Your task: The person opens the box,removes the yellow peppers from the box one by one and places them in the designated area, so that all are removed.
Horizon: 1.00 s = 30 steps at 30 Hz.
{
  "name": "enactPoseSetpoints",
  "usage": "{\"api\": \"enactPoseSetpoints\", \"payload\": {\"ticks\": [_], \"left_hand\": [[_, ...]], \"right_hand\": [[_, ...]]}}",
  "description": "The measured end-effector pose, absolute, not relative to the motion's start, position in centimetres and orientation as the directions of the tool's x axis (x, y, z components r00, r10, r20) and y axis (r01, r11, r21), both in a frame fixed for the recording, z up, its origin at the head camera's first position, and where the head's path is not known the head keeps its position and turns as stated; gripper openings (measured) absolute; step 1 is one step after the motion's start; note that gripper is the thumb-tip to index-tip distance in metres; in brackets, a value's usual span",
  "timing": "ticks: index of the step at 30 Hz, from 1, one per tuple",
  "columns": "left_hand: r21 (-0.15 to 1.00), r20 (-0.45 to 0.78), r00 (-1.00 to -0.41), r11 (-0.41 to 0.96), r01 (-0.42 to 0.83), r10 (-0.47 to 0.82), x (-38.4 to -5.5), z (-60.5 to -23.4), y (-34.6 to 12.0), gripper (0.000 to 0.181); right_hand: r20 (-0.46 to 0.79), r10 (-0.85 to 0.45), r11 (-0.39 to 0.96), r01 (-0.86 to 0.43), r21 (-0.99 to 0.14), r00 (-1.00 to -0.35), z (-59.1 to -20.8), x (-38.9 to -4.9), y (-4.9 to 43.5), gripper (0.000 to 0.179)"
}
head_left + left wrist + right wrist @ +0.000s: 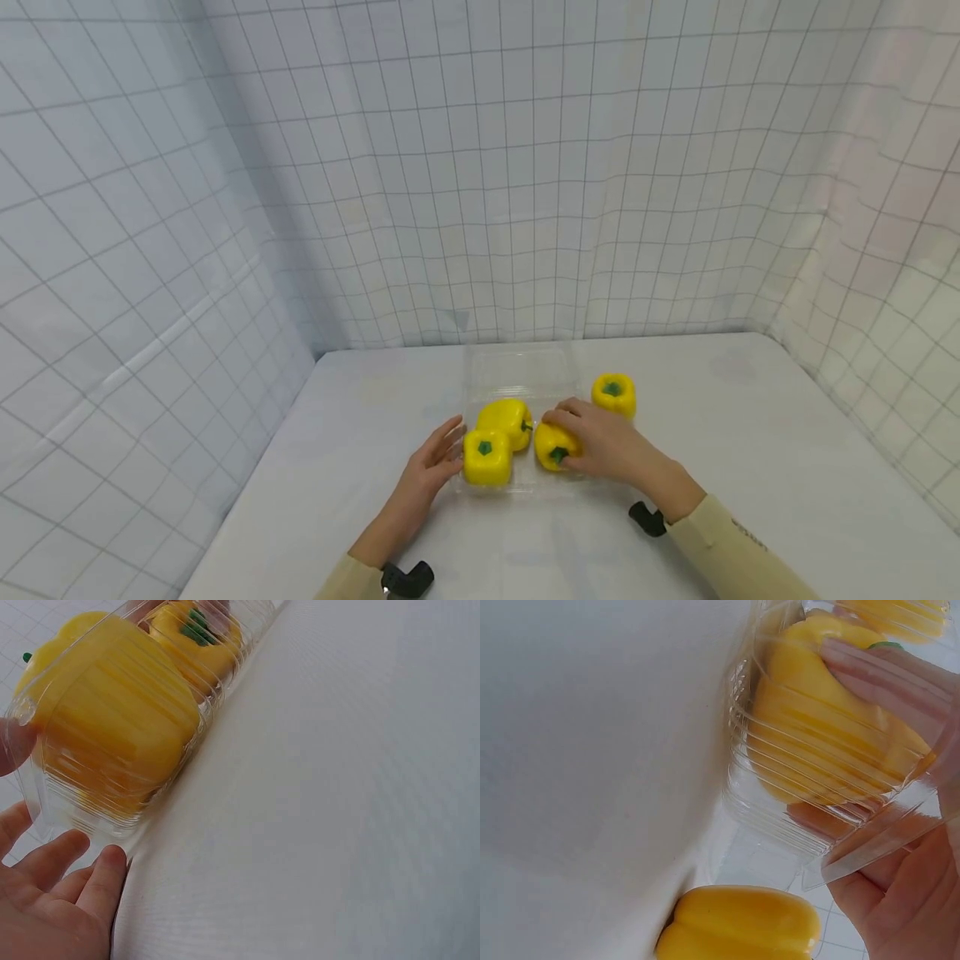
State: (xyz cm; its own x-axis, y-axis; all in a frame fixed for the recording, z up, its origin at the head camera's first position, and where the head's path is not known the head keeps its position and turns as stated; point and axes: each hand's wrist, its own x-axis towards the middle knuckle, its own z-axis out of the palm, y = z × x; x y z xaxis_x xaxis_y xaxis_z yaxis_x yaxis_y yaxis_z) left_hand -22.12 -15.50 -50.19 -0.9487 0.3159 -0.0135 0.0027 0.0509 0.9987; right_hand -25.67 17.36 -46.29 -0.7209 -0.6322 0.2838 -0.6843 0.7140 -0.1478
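A clear plastic clamshell box [525,482] lies with its lid [519,367] folded back, and yellow bell peppers with green stems are inside its base. My right hand [603,440] reaches over the box's right side and grips one bell pepper [553,442], thumb near its stem. At the left wall, my left hand [435,462] has its fingers spread loosely against the box. Beside it stand a front bell pepper [487,458] and a tilted bell pepper [506,417] behind. In the left wrist view, the left fingers [105,885] are at the box's corner.
Another yellow bell pepper [615,393] stands on the white table [337,433] to the right of the box, behind my right hand. A white sheet with a grid pattern [517,183] hangs at the back and both sides.
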Motion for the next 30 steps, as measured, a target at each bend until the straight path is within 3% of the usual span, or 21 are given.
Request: {"api": "enactPoseSetpoints", "payload": {"ticks": [30], "left_hand": [[0.998,-0.018,-0.953,0.062,0.001,0.302,-21.94,-50.06,-15.25,0.071]], "right_hand": [[0.295,-0.651,0.701,-0.703,-0.121,-0.700,-45.65,-25.54,17.69,0.061]]}}
